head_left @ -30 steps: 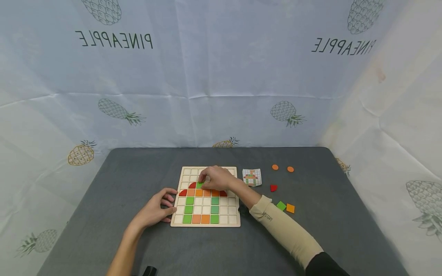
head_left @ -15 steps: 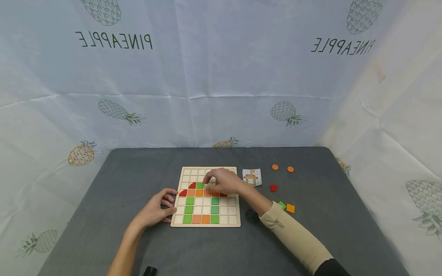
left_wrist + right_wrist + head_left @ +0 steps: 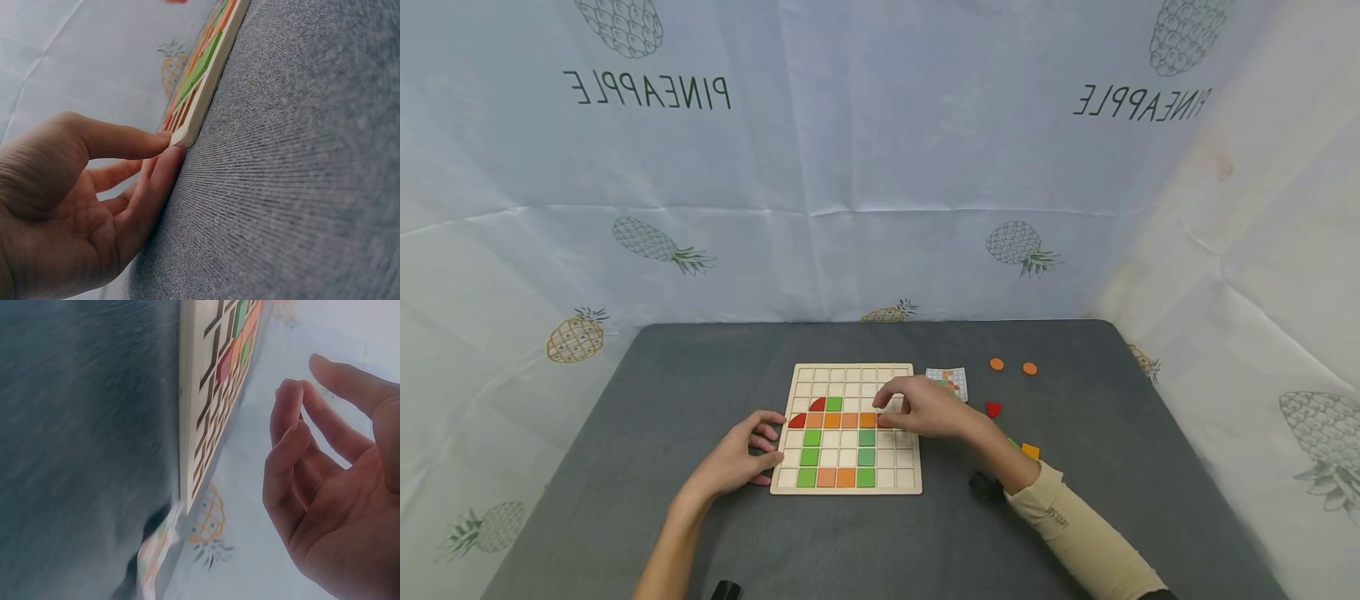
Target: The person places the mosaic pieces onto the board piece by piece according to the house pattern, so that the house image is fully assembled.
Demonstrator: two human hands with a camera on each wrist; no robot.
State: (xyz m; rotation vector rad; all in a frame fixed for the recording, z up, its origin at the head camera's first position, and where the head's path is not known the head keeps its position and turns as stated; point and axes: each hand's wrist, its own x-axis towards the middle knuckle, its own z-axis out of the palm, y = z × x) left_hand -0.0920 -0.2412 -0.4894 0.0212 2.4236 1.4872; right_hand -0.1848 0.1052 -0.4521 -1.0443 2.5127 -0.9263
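Note:
A wooden grid board (image 3: 897, 456) lies on the dark table with coloured tiles set in its cells. My left hand (image 3: 742, 452) grips the board's left edge; in the left wrist view the thumb and a finger (image 3: 165, 164) meet at its corner. My right hand (image 3: 925, 406) is over the right part of the board with loosely bent fingers and nothing between them; in the right wrist view its thumb and fingers stand apart. A green square tile (image 3: 834, 404) sits beside a red quarter-round tile (image 3: 817, 405). Orange tiles (image 3: 849, 421) form a row below.
A small pattern card (image 3: 955, 377) lies right of the board, partly behind the right hand. Further right are orange round tiles (image 3: 996, 364), a red tile (image 3: 994, 409) and an orange square tile (image 3: 1031, 451). A printed cloth hangs behind the table (image 3: 737, 343).
My right hand has left the green square tile, which stays in the board, and moved right, now overlapping the pattern card. The left hand stays at the board's edge.

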